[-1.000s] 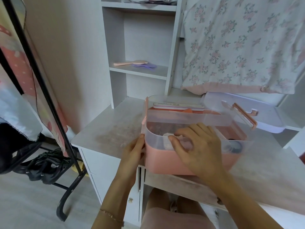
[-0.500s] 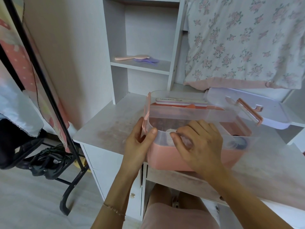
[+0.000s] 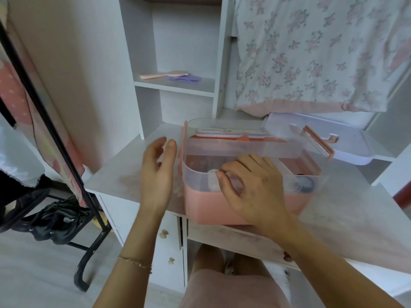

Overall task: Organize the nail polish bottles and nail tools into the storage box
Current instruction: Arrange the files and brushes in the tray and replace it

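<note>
Left hand (image 3: 156, 172) now off storage box (image 3: 222, 207).

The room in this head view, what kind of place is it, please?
Probably a bedroom or dressing corner at home: a white vanity desk with shelves, a hairbrush on one shelf, a floral garment hanging behind, and a black clothes rack beside it.

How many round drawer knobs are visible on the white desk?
3. Two knobs are on the left drawers, upper and lower; one is under the right forearm. Others may be hidden.
</note>
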`<state>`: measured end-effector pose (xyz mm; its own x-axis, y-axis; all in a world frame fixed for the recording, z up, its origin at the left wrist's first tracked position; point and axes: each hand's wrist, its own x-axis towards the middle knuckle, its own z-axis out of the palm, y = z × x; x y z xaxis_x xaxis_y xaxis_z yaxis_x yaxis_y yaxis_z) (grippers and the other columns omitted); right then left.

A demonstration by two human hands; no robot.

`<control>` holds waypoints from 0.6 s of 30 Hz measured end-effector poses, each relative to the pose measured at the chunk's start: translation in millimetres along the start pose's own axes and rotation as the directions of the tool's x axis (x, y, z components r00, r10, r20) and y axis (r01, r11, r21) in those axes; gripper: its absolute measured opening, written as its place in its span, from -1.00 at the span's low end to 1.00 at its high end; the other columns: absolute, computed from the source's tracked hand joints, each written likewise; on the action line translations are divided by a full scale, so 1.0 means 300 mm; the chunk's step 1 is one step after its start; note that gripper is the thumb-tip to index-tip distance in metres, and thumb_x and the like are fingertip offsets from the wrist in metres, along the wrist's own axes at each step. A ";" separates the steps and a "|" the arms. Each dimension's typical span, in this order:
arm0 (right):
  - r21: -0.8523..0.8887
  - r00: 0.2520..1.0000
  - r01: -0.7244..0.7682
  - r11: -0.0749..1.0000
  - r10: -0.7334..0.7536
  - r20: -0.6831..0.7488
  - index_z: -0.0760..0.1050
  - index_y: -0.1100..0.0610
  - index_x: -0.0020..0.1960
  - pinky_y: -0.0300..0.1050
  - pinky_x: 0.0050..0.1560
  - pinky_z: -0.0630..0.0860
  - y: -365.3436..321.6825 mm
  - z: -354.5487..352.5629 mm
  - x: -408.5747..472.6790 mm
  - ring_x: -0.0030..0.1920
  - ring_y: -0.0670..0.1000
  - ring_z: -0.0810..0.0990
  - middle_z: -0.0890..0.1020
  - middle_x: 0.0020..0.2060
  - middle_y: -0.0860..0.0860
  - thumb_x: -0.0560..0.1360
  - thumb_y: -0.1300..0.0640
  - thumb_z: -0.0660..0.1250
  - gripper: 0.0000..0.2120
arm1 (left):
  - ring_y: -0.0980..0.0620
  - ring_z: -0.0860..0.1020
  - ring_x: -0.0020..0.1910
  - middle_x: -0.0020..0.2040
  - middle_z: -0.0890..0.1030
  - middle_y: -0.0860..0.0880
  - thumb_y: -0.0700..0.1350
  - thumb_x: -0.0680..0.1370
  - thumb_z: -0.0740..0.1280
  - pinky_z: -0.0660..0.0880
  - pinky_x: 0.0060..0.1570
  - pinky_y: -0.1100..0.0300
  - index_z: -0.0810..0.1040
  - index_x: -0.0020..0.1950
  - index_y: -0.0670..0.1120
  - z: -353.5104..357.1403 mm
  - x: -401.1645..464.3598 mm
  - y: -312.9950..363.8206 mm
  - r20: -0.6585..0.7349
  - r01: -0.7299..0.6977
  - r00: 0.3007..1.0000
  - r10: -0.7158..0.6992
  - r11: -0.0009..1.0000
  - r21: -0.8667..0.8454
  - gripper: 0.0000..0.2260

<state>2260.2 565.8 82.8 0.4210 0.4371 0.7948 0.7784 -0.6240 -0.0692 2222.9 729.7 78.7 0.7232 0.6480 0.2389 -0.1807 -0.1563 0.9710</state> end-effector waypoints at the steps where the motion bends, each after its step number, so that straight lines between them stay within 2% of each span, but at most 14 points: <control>1: 0.024 1.000 -0.017 1.000 0.016 0.017 0.58 0.10 -0.18 -0.15 -0.18 0.40 0.005 -0.011 0.007 -0.25 0.00 0.53 0.61 -0.28 0.00 0.45 0.03 0.22 -0.79 | 0.17 0.43 0.17 0.19 0.49 0.07 0.05 0.53 0.25 0.32 0.12 0.37 0.45 0.24 -0.01 0.005 0.012 0.027 -0.032 -0.060 0.998 0.063 0.996 0.068 -0.69; 3: 0.070 0.999 -0.049 0.996 0.048 0.022 0.58 0.12 -0.14 -0.13 -0.18 0.42 0.029 -0.039 0.031 -0.24 0.02 0.54 0.61 -0.25 0.02 0.45 0.04 0.20 -0.77 | 0.20 0.40 0.16 0.16 0.46 0.10 0.01 0.53 0.27 0.28 0.11 0.36 0.48 0.20 0.00 0.018 0.032 0.082 -0.016 -0.190 0.980 0.199 0.955 0.226 -0.73; 6: 0.089 0.995 -0.102 0.991 0.103 0.002 0.59 0.15 -0.06 -0.08 -0.15 0.46 0.097 -0.090 0.079 -0.21 0.06 0.56 0.61 -0.21 0.05 0.46 0.05 0.18 -0.74 | 0.24 0.38 0.11 0.11 0.44 0.14 0.01 0.52 0.26 0.20 0.01 0.46 0.50 0.17 0.01 0.076 0.050 0.176 0.146 -0.337 0.941 0.304 0.857 0.390 -0.76; 9: 0.134 0.977 -0.214 0.968 0.214 0.012 0.57 0.13 0.02 -0.12 -0.07 0.43 0.207 -0.153 0.136 -0.15 0.02 0.54 0.59 -0.14 0.03 0.48 0.05 0.20 -0.75 | 0.13 0.43 0.19 0.20 0.49 0.08 0.04 0.53 0.24 0.23 0.03 0.38 0.50 0.18 0.02 0.186 0.066 0.260 0.339 -0.409 0.900 0.276 0.805 0.430 -0.74; 12: 0.319 0.935 -0.326 0.890 0.352 -0.028 0.55 0.11 0.05 -0.41 -0.13 0.39 0.382 -0.215 0.203 -0.19 -0.12 0.48 0.54 -0.11 -0.04 0.48 0.12 0.22 -0.79 | 0.10 0.44 0.20 0.24 0.50 0.05 0.09 0.54 0.22 0.21 -0.04 0.40 0.50 0.21 0.01 0.324 0.077 0.320 0.505 -0.495 0.827 0.247 0.745 0.447 -0.69; 14: 0.330 0.887 -0.412 0.849 0.457 -0.068 0.55 0.10 0.05 -0.53 -0.18 0.35 0.522 -0.241 0.224 -0.19 -0.15 0.47 0.55 -0.09 -0.05 0.50 0.18 0.22 -0.82 | 0.07 0.44 0.22 0.27 0.50 0.03 0.10 0.54 0.21 0.20 -0.06 0.41 0.48 0.25 -0.02 0.419 0.079 0.339 0.600 -0.537 0.771 0.211 0.722 0.437 -0.65; 16: 0.289 0.849 -0.490 0.822 0.526 -0.057 0.54 0.09 0.04 -0.52 -0.16 0.35 0.657 -0.238 0.219 -0.14 -0.13 0.49 0.57 -0.06 -0.02 0.51 0.21 0.19 -0.81 | 0.08 0.42 0.24 0.30 0.48 0.02 0.11 0.55 0.20 0.19 -0.07 0.43 0.46 0.28 -0.04 0.513 0.077 0.346 0.678 -0.575 0.713 0.177 0.702 0.421 -0.62; 18: 0.160 0.839 -0.543 0.824 0.542 0.054 0.53 0.13 0.08 -0.35 -0.05 0.38 0.777 -0.205 0.196 -0.04 -0.02 0.53 0.59 0.02 0.06 0.52 0.20 0.18 -0.79 | 0.09 0.39 0.26 0.32 0.45 0.01 0.15 0.54 0.21 0.17 -0.04 0.42 0.43 0.31 -0.03 0.607 0.070 0.334 0.739 -0.609 0.658 0.142 0.677 0.413 -0.59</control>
<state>2437.9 406.1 150.5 0.8000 0.0635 0.5966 0.4876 -0.6483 -0.5848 2341.4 591.7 181.8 0.9432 -0.1465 0.2981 -0.2877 -0.8086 0.5133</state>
